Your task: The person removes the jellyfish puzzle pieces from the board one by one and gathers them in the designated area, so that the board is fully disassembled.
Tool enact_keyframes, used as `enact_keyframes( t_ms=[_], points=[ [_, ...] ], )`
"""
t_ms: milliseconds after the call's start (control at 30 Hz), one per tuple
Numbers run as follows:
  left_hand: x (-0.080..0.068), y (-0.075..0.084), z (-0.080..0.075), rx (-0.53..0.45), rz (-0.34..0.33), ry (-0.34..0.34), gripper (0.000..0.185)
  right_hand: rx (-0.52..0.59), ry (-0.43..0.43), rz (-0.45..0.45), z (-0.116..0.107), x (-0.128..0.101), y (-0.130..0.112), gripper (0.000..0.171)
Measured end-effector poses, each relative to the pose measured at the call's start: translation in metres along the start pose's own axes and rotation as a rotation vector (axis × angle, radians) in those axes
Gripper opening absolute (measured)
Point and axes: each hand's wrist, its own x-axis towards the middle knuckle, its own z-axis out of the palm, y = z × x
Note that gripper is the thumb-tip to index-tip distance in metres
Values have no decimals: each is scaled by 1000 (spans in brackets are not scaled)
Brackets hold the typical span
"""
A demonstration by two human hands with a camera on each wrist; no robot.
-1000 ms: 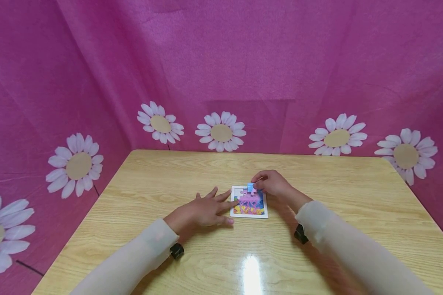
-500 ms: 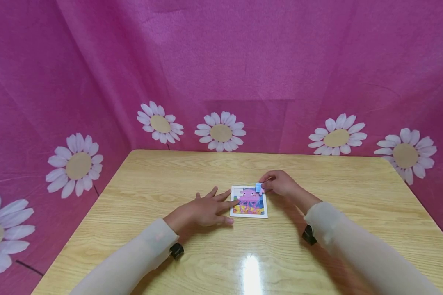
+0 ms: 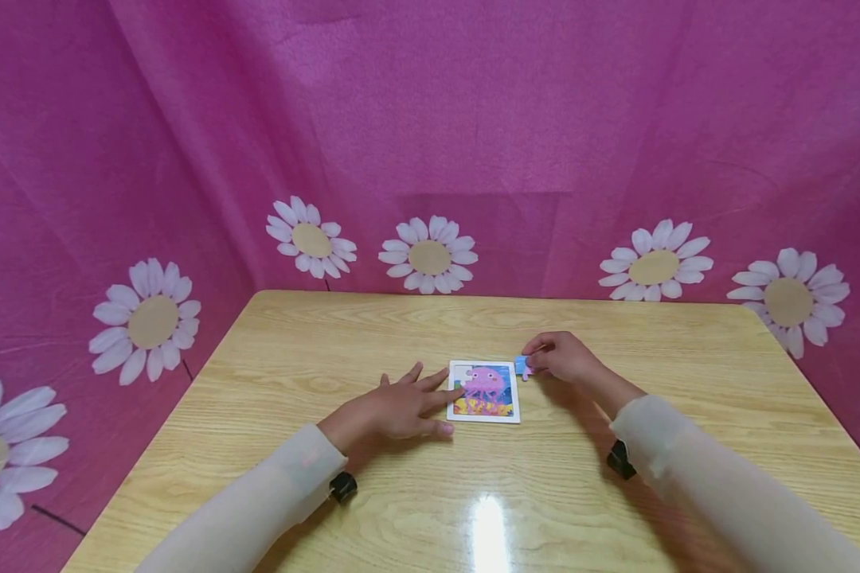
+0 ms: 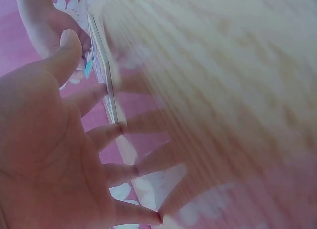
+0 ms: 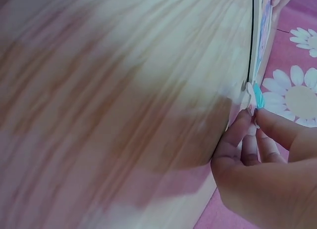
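A small square jigsaw board (image 3: 483, 391) with a pink jellyfish picture lies on the wooden table (image 3: 373, 334). My left hand (image 3: 401, 407) lies flat with spread fingers (image 4: 101, 137), their tips touching the board's left edge (image 4: 106, 75). My right hand (image 3: 562, 358) pinches a small blue puzzle piece (image 3: 521, 366) between thumb and fingers, just right of the board's top right corner. In the right wrist view the piece (image 5: 257, 96) sits at the fingertips (image 5: 242, 121) beside the board's edge (image 5: 258, 41).
A pink cloth with white daisies (image 3: 430, 119) hangs behind and beside the table. The wooden top stretches wide around the board, with a light glare (image 3: 489, 525) near the front.
My right hand has carried the blue piece from over the board's upper part out to the right, past its corner. The left hand has stayed put.
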Motion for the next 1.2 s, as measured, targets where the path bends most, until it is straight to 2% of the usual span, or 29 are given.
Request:
enact_keyframes(
  t_ms=[300, 667, 1200],
  points=[
    [1, -2, 1, 5, 4, 1, 71, -95, 48, -30, -4, -3, 6, 13],
    [2, -1, 1, 14, 3, 3, 72, -165, 73, 12, -3, -5, 7, 11],
    [1, -1, 0, -1, -3, -1, 72, -231, 95, -45, -3, -3, 13, 10]
  ],
)
